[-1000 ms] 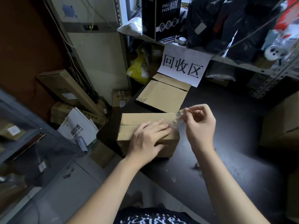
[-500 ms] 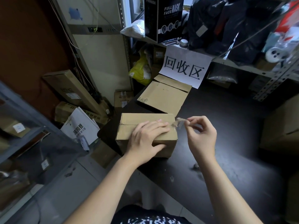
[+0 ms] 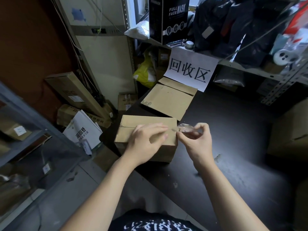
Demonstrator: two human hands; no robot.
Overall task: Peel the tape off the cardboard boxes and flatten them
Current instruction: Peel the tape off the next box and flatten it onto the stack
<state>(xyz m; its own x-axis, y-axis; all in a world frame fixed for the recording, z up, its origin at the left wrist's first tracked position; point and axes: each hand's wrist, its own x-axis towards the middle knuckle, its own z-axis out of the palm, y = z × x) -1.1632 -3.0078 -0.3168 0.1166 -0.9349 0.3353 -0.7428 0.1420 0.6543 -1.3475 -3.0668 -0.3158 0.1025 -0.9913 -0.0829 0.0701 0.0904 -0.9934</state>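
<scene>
A closed brown cardboard box point(image 3: 133, 122) sits at the left edge of a black table point(image 3: 233, 155). My left hand point(image 3: 146, 144) rests on its top with the fingers spread and blurred. My right hand point(image 3: 196, 140) is just off the box's right end, pinching a strip of clear tape point(image 3: 185, 128) that still runs to the box's top right corner. Behind this box lies a flattened cardboard box point(image 3: 168, 99).
A white paper sign point(image 3: 191, 70) hangs from the metal shelf above the table's back. Large cardboard boxes point(image 3: 290, 130) stand at the right. Long cartons point(image 3: 73, 92) and a white booklet point(image 3: 83, 130) clutter the floor at the left, beside a glass cabinet point(image 3: 25, 147).
My right hand has come down and drawn the tape end to the right, off the box's corner. My left hand has shifted a little on the box top.
</scene>
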